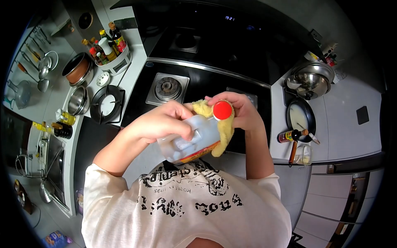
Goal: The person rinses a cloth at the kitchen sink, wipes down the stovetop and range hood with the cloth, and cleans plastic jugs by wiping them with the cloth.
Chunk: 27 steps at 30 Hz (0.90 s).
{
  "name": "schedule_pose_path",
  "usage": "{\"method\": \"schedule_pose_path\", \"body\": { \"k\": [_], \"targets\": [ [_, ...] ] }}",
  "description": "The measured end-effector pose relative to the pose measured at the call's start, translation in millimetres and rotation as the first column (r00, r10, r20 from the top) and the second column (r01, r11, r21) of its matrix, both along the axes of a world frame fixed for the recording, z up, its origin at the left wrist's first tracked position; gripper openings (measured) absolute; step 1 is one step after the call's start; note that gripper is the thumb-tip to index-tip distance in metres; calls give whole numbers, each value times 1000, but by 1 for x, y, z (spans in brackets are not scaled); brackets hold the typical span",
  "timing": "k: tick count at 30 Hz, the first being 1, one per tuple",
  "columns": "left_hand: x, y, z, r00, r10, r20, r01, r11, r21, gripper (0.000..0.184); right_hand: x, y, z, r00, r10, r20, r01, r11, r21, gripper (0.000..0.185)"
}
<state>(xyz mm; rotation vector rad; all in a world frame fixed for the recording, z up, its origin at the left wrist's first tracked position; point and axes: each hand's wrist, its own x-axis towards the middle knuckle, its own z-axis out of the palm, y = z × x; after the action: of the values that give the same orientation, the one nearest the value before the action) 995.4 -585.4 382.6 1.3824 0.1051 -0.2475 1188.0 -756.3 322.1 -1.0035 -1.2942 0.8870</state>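
My left hand [169, 123] grips a translucent plastic jug [204, 131] by its handle side, with the thumb lying along the top. The jug is tilted in front of my chest, its red cap [222, 110] turned to the upper right and a red and yellow label on its lower side. A fluffy yellow cloth [225, 131] is bunched around the neck and hangs beside it. My right hand [243, 110] is closed on this cloth, pressing it against the jug by the cap. Some right fingertips are hidden behind the cloth.
Behind the hands is a black gas stove with a burner [167, 89]. To the left stand a white bottle rack [118, 64], pots and a burner grate [107, 104]. On the right counter are a frying pan [301, 115], a lidded wok [310, 80] and a dark sauce bottle [289, 136].
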Motion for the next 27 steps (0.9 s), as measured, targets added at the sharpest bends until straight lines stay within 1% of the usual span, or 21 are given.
{"method": "schedule_pose_path", "body": {
  "k": [2,3,6,7,10,11,14,17,20,21,22,23,24,25,27],
  "targets": [
    [2,-7,-7,996,85,15,-85,996,40,14,-8,-2,2,984,-175,-17,174,983,-58,55],
    [4,-5,-16,997,77,-11,-77,997,23,18,-12,-3,1,965,-260,-22,258,962,-90,57],
    [8,-16,-37,964,168,204,-193,975,112,15,-15,1,-30,910,-371,-182,371,928,-35,56],
    [8,-19,-36,970,174,172,-192,977,94,13,-12,1,-46,902,-345,-260,354,935,-12,53],
    [10,-18,-54,956,226,188,-249,963,108,13,-8,1,-72,845,-384,-371,396,917,-46,52],
    [11,-16,-62,953,242,185,-262,961,92,14,-5,1,-82,853,-355,-383,367,929,-45,56],
    [15,-16,-84,940,277,200,-299,950,88,16,-11,5,-86,817,-439,-373,432,895,-107,52],
    [18,-23,-105,914,336,230,-371,920,130,18,0,7,-99,651,-528,-546,506,838,-206,45],
    [25,-29,-143,888,394,237,-436,886,160,17,17,-2,-109,691,-606,-394,570,792,-218,42],
    [28,-30,-161,867,405,291,-471,856,214,16,21,-3,-113,740,-588,-328,557,808,-191,34],
    [31,-32,-171,864,413,288,-484,840,247,16,16,1,-105,774,-626,-90,595,769,-234,33],
    [34,-35,-179,861,421,284,-494,823,280,15,10,5,-95,769,-621,154,637,725,-262,33],
    [37,-37,-189,860,428,280,-503,806,313,14,2,9,-83,723,-571,388,682,678,-274,32],
    [40,-38,-200,827,443,345,-550,765,334,12,-3,17,-73,540,-551,636,704,710,17,40],
    [44,-40,-214,824,458,335,-558,761,331,11,0,20,-76,493,-429,757,706,705,-60,41]
  ]
}}
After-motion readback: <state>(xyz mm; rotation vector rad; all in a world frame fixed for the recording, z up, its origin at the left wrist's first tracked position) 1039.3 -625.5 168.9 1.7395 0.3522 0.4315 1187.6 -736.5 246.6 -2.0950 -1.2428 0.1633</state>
